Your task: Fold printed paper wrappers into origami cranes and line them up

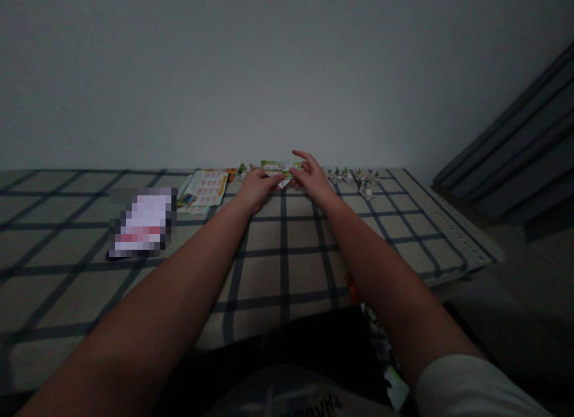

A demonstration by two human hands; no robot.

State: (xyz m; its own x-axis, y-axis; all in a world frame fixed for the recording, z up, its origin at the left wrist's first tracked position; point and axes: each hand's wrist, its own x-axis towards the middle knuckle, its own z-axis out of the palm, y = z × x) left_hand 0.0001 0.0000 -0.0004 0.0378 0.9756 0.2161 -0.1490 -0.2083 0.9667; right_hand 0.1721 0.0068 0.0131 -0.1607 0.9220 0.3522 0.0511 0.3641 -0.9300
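A folded piece of printed paper (272,166), green and white with a pointed lower end, is held up near the far edge of the table. My left hand (255,187) is closed on its left side, thumb laid across the front. On the right side, my right hand (314,179) pinches the paper between thumb and curled fingers, while its index finger sticks out upward. Small folded paper pieces (346,174) lie in a row to the right of my right hand. Another green folded piece (242,169) rests just beyond my left hand.
A stack of printed leaflets (207,187) lies left of my hands. Nearer, a phone with a blurred bright screen (146,221) rests on the checked tablecloth (264,273). A pale wall (287,76) rises behind the table; a grey curtain (524,124) hangs at the right.
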